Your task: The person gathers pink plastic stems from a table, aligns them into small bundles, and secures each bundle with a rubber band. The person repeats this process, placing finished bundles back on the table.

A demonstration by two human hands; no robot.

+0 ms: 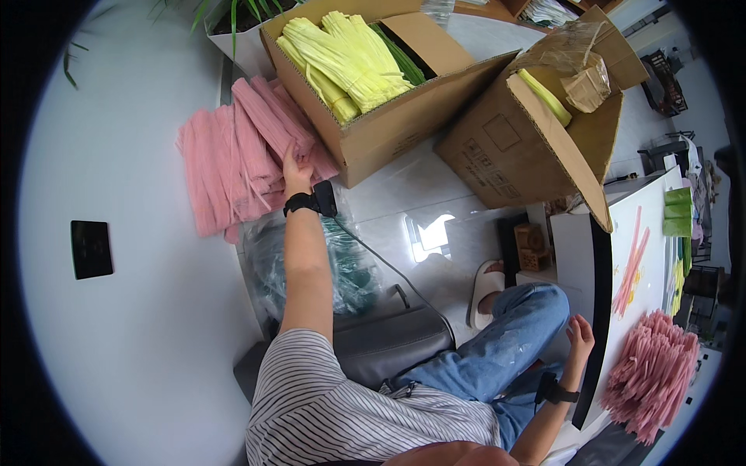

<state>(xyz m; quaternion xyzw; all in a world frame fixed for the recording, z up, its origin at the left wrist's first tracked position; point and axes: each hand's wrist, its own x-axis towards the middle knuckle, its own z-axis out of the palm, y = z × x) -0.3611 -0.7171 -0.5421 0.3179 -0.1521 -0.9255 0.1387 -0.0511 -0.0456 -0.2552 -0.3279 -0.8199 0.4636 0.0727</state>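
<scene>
My left hand is stretched out to the floor by the wall, its fingers closed around the lower end of a bundle of pink fuzzy strips, seemingly chenille stems. More pink bundles lie stacked beside and under it. My right hand is raised near the table edge, fingers apart and slightly curled, with nothing visible in it. On the white table lie a large pile of pink strips and a few loose pink strips. Each wrist wears a black strapped device.
An open cardboard box holds yellow and green bundles. Another open box leans between it and the table. Clear plastic with dark green material lies by the grey seat. A cable runs from my left wrist.
</scene>
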